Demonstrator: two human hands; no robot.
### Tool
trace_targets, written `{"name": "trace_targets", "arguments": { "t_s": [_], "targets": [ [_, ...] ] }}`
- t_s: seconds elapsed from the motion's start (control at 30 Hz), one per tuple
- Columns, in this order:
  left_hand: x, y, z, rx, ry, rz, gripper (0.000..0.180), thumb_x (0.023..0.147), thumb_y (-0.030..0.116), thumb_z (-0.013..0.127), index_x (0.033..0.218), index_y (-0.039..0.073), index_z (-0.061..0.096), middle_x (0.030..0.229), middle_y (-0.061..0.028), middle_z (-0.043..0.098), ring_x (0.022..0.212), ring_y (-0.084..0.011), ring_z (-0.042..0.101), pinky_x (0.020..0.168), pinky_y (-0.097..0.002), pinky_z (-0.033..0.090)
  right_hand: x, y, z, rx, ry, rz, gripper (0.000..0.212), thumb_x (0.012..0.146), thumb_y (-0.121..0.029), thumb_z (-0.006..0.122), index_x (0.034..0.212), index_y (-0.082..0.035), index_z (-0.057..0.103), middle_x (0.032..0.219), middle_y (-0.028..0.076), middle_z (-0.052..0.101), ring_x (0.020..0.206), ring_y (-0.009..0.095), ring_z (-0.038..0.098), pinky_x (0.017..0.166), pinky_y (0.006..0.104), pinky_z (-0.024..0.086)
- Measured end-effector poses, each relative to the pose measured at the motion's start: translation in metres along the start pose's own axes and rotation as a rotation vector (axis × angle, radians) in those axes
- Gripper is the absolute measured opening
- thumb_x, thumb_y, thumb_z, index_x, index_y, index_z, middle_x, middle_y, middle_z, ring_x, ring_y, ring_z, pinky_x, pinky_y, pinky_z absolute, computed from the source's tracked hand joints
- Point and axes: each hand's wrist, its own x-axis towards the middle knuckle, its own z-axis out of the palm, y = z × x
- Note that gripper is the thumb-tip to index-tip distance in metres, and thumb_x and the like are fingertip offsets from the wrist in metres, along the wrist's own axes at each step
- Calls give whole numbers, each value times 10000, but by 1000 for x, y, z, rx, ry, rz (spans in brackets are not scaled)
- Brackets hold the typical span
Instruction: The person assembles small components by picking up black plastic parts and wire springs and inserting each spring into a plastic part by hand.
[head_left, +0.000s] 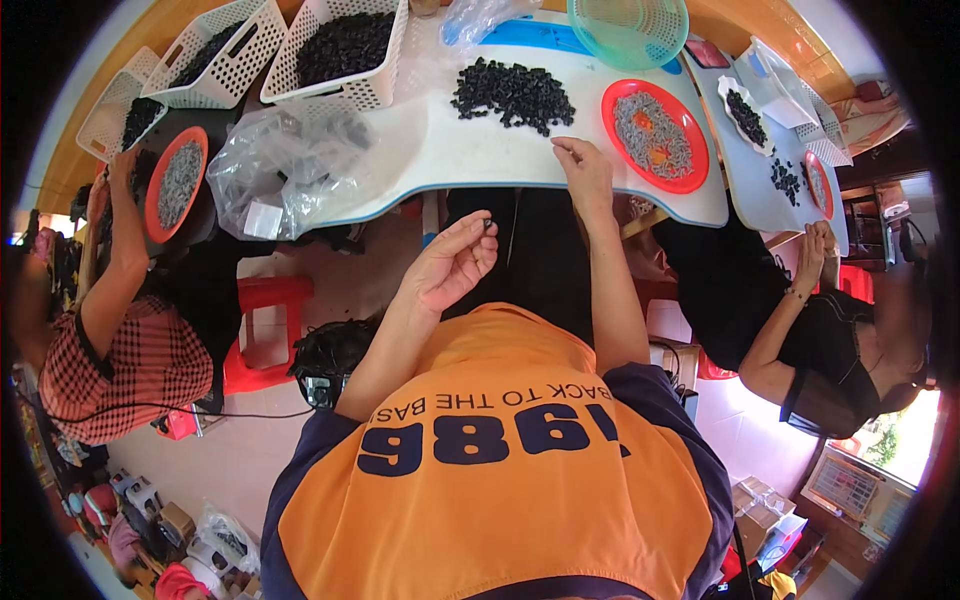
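Note:
My left hand (452,262) is held palm up in front of the table edge. Its thumb and fingertips pinch a small black piece (488,225). Out over the near edge of the white table, my right hand (588,178) has its fingers drawn together; whether anything tiny is between the tips cannot be made out. Just beyond it lies a loose heap of small black pieces (512,95). To its right sits a red round tray (694,172) of small grey screw-like parts (652,140), with a few orange bits among them.
White perforated baskets (375,92) of black pieces stand at the back left, beside a crumpled clear plastic bag (290,165). A green colander (630,30) is at the back. Co-workers sit on both sides, one in a checked shirt (130,370), one in dark clothes (825,365).

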Motion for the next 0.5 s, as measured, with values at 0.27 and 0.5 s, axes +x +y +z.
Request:
{"name": "trace_targets", "arguments": {
  "t_s": [0.27,0.5],
  "targets": [
    [-1,2,-2,-20,66,11,190,933,71,629,1120,39,616,961,-84,665,827,-158,633,750,-264,548,31,21,6,-177,163,-216,180,821,-102,714,983,-22,717,903,146,669,795,281,659,735,374,524],
    [3,7,9,20,84,95,225,928,72,635,1147,26,612,962,-83,672,816,-149,641,752,-250,550,15,-14,-4,74,106,-89,154,825,-48,709,975,-15,714,908,88,667,780,172,624,708,291,499]
  ]
}}
